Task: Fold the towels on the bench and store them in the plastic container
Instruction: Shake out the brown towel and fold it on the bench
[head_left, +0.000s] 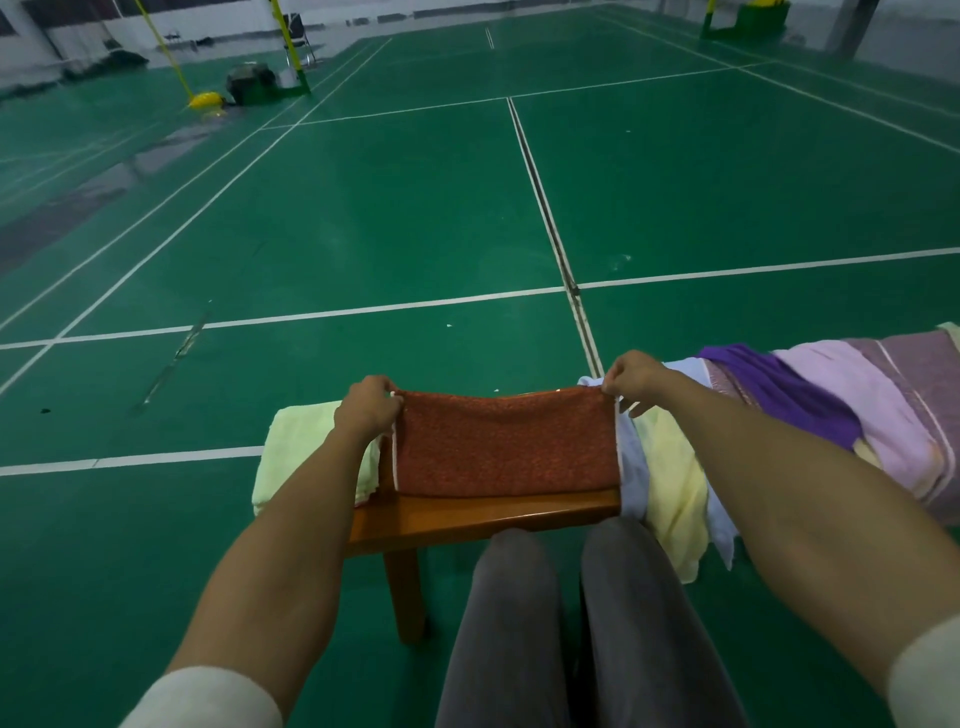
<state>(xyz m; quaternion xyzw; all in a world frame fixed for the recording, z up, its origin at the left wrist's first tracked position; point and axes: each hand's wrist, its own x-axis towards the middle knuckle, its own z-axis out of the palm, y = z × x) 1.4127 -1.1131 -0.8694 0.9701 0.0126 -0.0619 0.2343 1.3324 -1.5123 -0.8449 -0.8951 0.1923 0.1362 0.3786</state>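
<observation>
Middle towel (506, 441) on bench (483, 517), folded towel (306, 452) left, towel pile (831, 415) right

My left hand (368, 408) and right hand (635, 376) are bare: no gloves, rings, watch or bands on them. Both my forearms are uncovered from wrist almost to elbow. My sleeves are pushed up there, off-white, soft-looking cloth, plain and unmarked: the left sleeve (208, 699) bunches in a rounded cuff, the right sleeve (930, 670) likewise. On my legs I wear grey trousers (587, 639), plain, matte fabric, with no visible seams or pockets.
</observation>
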